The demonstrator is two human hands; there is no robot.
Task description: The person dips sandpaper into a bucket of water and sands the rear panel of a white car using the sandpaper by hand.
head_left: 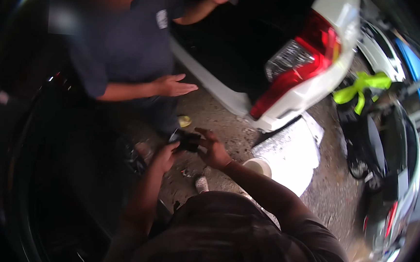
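In front of my body, a small black object (188, 141) is held up between my hands; its kind is too dark and blurred to make out. My left hand (166, 157) has its fingers closed on the near left end. At the right end is my right hand (213, 151), its lower fingers against the object and an upper finger lifted away from it. A pale patch shows at the object's left end, close to my left fingertips.
Facing me stands a person in a dark shirt (133, 38), one hand (174, 85) held out flat. A white vehicle's rear corner with a red tail light (302, 64) juts in. Below it are a silvery sheet (291, 151) and a white bucket (258, 166). A motorcycle (360, 136) and cars stand at right.
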